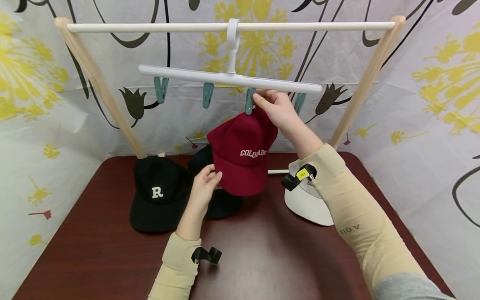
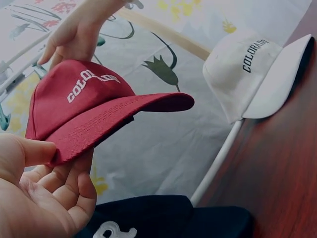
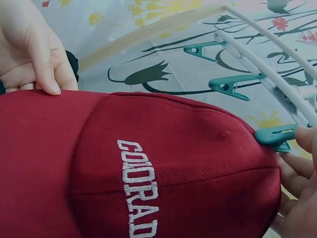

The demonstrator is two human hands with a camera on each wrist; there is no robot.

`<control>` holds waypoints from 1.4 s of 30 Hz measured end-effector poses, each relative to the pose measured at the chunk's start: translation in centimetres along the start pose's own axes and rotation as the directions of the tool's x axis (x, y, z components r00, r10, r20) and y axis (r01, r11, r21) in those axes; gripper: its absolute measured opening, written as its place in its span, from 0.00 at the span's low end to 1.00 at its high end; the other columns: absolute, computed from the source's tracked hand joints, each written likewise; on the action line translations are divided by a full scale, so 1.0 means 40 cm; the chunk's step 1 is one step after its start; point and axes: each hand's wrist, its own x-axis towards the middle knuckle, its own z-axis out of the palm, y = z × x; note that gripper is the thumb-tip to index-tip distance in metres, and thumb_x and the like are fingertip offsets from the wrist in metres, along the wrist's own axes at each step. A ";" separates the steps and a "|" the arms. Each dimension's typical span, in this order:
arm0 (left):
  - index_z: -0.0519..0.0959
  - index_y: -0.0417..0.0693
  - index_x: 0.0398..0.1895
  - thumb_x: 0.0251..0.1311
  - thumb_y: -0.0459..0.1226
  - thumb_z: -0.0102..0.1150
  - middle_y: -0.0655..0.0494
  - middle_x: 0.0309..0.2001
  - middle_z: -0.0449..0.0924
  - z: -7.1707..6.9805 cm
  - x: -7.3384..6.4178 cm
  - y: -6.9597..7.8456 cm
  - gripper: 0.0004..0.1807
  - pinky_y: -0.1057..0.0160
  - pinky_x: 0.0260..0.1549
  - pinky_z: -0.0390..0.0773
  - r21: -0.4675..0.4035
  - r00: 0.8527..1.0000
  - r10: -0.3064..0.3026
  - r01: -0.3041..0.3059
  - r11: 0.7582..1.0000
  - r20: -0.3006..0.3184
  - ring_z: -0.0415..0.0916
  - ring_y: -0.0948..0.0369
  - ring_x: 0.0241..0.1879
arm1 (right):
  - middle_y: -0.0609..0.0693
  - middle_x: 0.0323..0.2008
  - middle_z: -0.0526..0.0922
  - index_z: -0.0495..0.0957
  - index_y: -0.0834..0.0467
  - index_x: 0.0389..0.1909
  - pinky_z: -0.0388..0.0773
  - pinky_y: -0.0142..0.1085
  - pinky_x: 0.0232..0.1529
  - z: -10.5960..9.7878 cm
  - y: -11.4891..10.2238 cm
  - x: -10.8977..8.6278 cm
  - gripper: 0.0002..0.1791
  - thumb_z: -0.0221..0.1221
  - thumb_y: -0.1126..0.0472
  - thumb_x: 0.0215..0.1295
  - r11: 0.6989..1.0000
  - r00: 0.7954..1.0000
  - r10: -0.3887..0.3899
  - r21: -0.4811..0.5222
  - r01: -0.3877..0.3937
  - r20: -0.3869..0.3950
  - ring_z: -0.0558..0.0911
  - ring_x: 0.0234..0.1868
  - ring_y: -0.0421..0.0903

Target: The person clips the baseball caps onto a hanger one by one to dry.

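Note:
A red baseball cap point(image 1: 240, 139) lettered COLORADO is held upright below a white hanger point(image 1: 187, 75) with green clips. My left hand point(image 1: 204, 185) pinches the edge of its brim between thumb and fingers. At the crown, my right hand point(image 1: 279, 110) pinches one green clip point(image 1: 249, 101), the thumb on its end. Some right fingers point(image 3: 297, 173) reach behind the cap. In the right wrist view the clip's tip meets the top of the crown; whether it grips the cloth is hard to tell.
The hanger hangs from a white rod point(image 1: 150, 28) on a wooden-legged rack. Other green clips point(image 1: 208, 95) hang along it. On the brown table point(image 1: 262, 250) lie a black cap point(image 1: 159, 196) with an R, a dark cap point(image 1: 225, 206) behind the red one, and a white cap point(image 1: 305, 204).

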 end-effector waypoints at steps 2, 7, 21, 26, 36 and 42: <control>0.72 0.32 0.53 0.67 0.26 0.50 0.47 0.37 0.81 -0.005 0.003 -0.003 0.13 0.63 0.31 0.76 0.005 1.000 0.000 0.000 1.000 0.000 0.75 0.62 0.26 | 0.57 0.54 0.78 0.72 0.63 0.61 0.69 0.34 0.54 0.003 0.003 0.002 0.21 0.52 0.56 0.72 1.000 1.000 -0.014 0.014 0.014 0.000 0.75 0.54 0.44; 0.72 0.33 0.53 0.67 0.26 0.50 0.45 0.38 0.81 -0.015 0.010 -0.008 0.13 0.64 0.31 0.76 0.023 1.000 -0.008 0.008 1.000 -0.002 0.75 0.62 0.26 | 0.58 0.51 0.79 0.74 0.64 0.59 0.69 0.35 0.53 0.006 0.017 0.005 0.20 0.53 0.57 0.72 0.998 0.998 -0.057 0.025 0.057 -0.004 0.76 0.53 0.45; 0.70 0.33 0.59 0.67 0.26 0.50 0.41 0.40 0.80 -0.030 0.015 -0.011 0.17 0.64 0.34 0.79 0.073 1.000 -0.002 0.002 0.997 0.000 0.78 0.57 0.32 | 0.57 0.52 0.80 0.75 0.67 0.56 0.70 0.35 0.54 0.008 0.054 -0.011 0.18 0.55 0.61 0.70 0.981 0.980 -0.186 0.051 0.190 -0.069 0.76 0.53 0.42; 0.69 0.33 0.61 0.67 0.25 0.50 0.41 0.41 0.80 -0.034 0.014 -0.012 0.19 0.62 0.35 0.79 0.075 1.000 -0.006 0.006 0.997 0.007 0.79 0.57 0.35 | 0.57 0.50 0.81 0.77 0.67 0.54 0.70 0.35 0.54 0.009 0.072 -0.020 0.16 0.56 0.62 0.70 0.979 0.976 -0.199 0.034 0.202 -0.083 0.77 0.52 0.42; 0.67 0.37 0.64 0.68 0.29 0.50 0.36 0.48 0.78 -0.047 0.007 -0.016 0.21 0.64 0.37 0.78 0.105 1.000 -0.006 0.003 0.994 0.029 0.81 0.58 0.39 | 0.57 0.50 0.81 0.78 0.66 0.52 0.71 0.35 0.54 0.013 0.097 -0.039 0.15 0.56 0.62 0.69 0.975 0.974 -0.197 0.079 0.206 -0.108 0.77 0.53 0.47; 0.67 0.37 0.64 0.69 0.29 0.50 0.35 0.50 0.78 -0.058 0.003 -0.020 0.21 0.59 0.40 0.78 0.113 0.998 0.027 -0.033 0.993 0.056 0.80 0.50 0.44 | 0.57 0.50 0.81 0.78 0.67 0.52 0.70 0.35 0.55 0.012 0.111 -0.054 0.15 0.56 0.63 0.69 0.974 0.974 -0.193 0.101 0.205 -0.116 0.76 0.54 0.48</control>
